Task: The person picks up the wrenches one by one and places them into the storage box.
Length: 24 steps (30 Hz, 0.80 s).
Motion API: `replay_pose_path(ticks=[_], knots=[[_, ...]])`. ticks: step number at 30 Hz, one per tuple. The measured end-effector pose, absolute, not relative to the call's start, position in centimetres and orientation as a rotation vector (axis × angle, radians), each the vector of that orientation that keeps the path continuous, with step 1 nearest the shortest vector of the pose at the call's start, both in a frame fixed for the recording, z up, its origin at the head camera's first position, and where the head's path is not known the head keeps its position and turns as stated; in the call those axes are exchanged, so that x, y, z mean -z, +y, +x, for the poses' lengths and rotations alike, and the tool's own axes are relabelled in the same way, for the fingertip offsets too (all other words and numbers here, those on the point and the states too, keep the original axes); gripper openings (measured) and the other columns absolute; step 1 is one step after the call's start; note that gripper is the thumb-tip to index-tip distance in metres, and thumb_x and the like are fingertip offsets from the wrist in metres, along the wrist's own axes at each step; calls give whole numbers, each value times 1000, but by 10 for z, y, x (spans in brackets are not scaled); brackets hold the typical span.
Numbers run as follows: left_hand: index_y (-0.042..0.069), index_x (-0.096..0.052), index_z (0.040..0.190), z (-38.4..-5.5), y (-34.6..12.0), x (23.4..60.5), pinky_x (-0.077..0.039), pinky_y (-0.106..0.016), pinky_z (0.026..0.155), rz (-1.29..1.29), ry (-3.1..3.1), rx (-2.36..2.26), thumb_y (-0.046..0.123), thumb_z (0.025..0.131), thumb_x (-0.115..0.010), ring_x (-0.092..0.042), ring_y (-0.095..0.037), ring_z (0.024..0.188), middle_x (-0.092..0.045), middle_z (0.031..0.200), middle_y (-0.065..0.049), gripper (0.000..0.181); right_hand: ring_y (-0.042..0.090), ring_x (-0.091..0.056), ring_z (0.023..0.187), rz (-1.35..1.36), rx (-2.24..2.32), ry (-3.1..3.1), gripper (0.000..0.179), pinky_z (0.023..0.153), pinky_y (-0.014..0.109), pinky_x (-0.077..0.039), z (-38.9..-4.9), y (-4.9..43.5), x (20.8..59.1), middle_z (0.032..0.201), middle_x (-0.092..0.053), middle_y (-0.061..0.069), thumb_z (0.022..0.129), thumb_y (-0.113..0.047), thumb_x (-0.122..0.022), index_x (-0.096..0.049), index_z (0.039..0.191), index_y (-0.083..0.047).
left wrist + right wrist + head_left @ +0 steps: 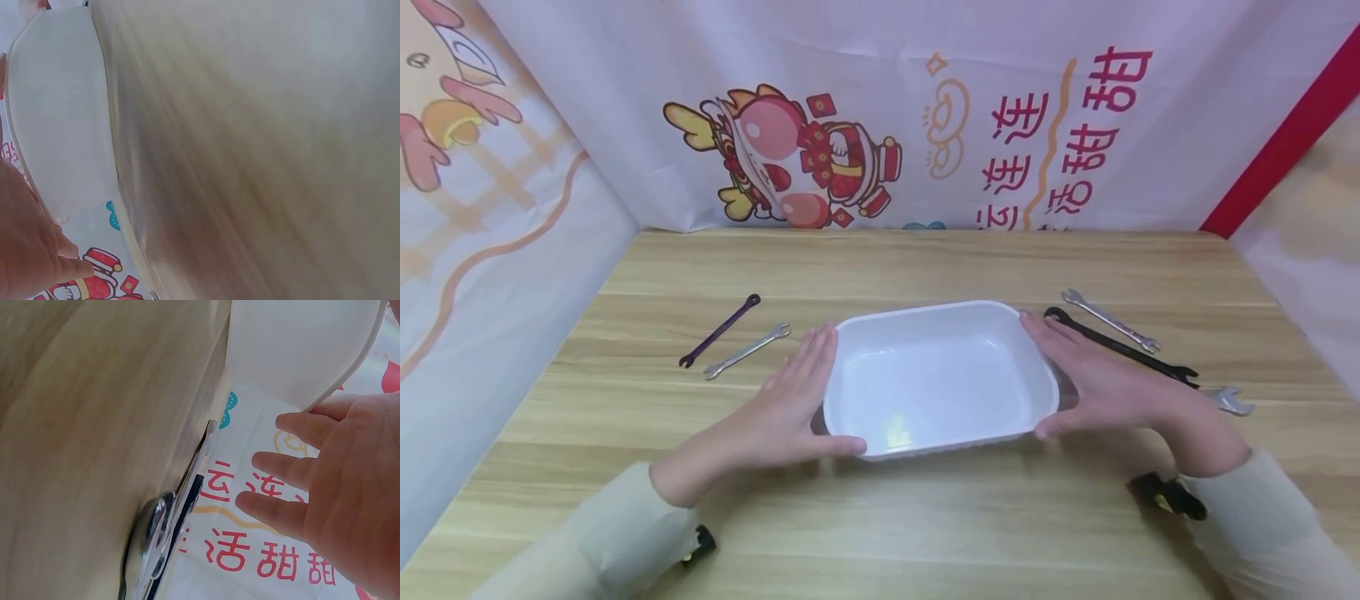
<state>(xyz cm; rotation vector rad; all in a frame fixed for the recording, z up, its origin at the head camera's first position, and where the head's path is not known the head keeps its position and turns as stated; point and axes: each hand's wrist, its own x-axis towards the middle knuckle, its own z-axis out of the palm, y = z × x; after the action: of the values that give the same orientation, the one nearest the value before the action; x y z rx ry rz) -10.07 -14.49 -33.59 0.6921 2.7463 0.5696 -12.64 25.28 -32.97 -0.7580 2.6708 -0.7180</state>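
A white rectangular plastic tray (942, 387) with rounded corners stands on the table in front of me, with nothing in it. My left hand (788, 410) lies against its left end, fingers straight along the side and thumb at the near corner. At the opposite end, my right hand (1097, 385) touches the rim with its fingers at the far corner and its thumb near the front corner. In the right wrist view the right hand (353, 472) has straight, spread fingers beside the tray wall (300, 350). The left wrist view shows the left hand (31, 240) beside the tray (59, 119).
Left of the tray lie a purple wrench (718, 332) and a silver wrench (747, 352). On the right are a silver wrench (1111, 321), a black wrench (1120, 347) and another silver wrench (1228, 401), partly hidden by my right forearm. A printed cloth (865, 50) hangs behind the wooden table (925, 525).
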Motion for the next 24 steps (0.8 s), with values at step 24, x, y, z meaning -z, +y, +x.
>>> replay_pose_path(ticks=[24], knots=[[11, 15, 158, -147, -149, 337, 0, -64, 122, 706, 2685, -591, 67, 77, -72, 17, -32, 154, 20, 166, -6, 132, 47, -6, 151, -617, 738, 2653, 131, 113, 73, -22, -144, 245, 333, 167, -9, 18, 71, -55, -84, 3, 161, -15]])
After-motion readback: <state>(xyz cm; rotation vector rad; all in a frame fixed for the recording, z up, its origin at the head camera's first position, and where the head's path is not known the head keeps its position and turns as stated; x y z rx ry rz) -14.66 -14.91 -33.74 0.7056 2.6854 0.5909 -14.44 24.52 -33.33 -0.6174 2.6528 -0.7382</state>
